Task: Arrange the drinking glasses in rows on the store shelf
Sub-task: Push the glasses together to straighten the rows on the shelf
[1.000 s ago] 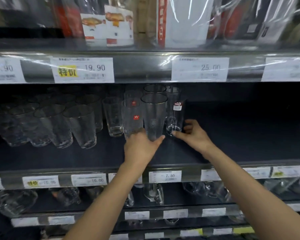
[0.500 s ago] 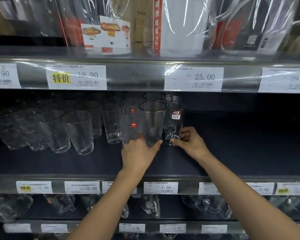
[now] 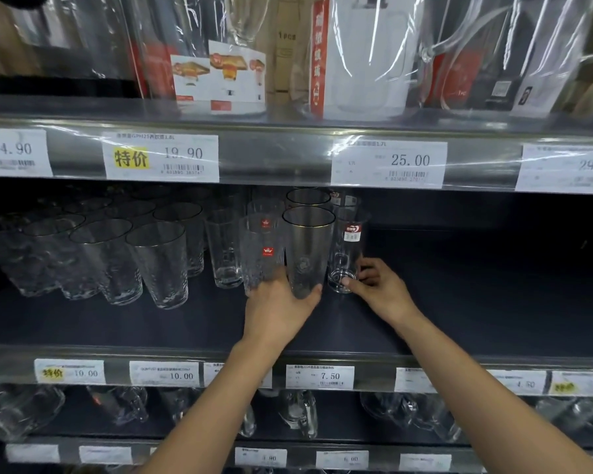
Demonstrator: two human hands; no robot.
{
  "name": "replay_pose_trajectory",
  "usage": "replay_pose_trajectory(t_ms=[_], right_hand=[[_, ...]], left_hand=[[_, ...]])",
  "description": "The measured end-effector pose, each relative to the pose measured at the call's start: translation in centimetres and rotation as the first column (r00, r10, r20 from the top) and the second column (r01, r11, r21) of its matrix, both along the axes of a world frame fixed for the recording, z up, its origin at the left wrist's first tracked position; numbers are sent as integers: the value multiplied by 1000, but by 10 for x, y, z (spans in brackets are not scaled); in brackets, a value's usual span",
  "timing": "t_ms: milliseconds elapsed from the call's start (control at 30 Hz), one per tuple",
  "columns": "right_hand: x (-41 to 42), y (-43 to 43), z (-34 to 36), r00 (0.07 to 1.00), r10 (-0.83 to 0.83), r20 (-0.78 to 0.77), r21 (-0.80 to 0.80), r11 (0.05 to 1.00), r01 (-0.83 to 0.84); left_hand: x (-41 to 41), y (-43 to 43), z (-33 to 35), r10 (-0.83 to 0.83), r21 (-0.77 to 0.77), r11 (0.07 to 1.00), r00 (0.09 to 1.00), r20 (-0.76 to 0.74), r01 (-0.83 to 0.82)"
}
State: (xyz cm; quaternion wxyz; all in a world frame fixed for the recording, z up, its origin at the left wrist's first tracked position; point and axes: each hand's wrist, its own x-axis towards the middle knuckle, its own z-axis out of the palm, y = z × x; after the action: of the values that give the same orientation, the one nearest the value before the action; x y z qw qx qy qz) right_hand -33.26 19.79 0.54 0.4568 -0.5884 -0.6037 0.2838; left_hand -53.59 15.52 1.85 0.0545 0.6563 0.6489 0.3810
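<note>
We're in a shop, no question. Tiered shelves (image 3: pixel 476 302) run across, every front rail lined with printed price tags (image 3: pixel 161 158) and barcodes: 19.90, 25.00, 7.50, some flagged in yellow. Identical glasses (image 3: pixel 158 261) stand ranked at the left, several wearing brand stickers (image 3: pixel 268 251). Plastic-wrapped jugs (image 3: pixel 367 63) sit on the level above, with glass mugs (image 3: pixel 117 405) below.

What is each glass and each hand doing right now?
gold-rimmed glass: upright, gripped at its base.
red-label glass: upright, pinched at its base.
left hand: grips the gold-rimmed glass.
right hand: pinches the red-label glass.
textured glasses: upright in rows, untouched.
</note>
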Motion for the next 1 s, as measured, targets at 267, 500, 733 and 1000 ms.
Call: replay_pose_trajectory(t_ms=[267,500,733,1000], right_hand=[[-2,0,-1,1000,-9,7,6,1000,9],[-2,0,-1,1000,-18,21,10,1000,17],[-2,2,-2,998,-32,44,9,999,32],[-1,3,-2,999,-32,42,3,999,32]], left_hand=[[0,-2,3,21,-19,1000,1000,23,-20],[0,-1,4,-10,-14,1000,1000,30,10],[-2,-1,1,-26,-2,1000,999,37,26],[-8,-1,5,-135,-86,982,948,288,166]])
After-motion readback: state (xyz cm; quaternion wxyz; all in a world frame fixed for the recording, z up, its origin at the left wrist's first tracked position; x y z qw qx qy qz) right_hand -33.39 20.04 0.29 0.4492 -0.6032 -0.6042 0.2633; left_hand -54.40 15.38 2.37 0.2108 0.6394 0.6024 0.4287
